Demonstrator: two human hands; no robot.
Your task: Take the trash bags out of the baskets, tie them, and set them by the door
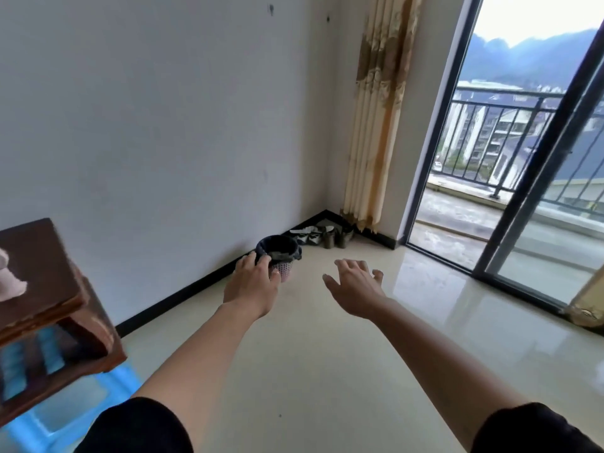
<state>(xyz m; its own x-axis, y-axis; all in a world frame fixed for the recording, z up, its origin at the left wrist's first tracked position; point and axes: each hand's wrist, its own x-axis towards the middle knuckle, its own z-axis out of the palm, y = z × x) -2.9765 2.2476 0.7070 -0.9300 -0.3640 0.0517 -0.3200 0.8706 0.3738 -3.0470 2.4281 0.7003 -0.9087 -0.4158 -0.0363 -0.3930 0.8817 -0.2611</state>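
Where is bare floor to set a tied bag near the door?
Free: the glossy cream tile floor between the pink mesh basket and the dark-framed sliding glass door. Crowded: the corner under the beige curtain, where shoes line the wall.

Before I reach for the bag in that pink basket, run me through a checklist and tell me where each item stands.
1. Trash bag lines the pink basket, rim folded over: ok.
2. Left hand empty: ok; it overlaps the basket in view, but whether it touches: cannot tell.
3. Right hand empty: ok, fingers spread above the floor.
4. Shoes apart from the basket: ok.
5. How full the bag is: cannot tell.
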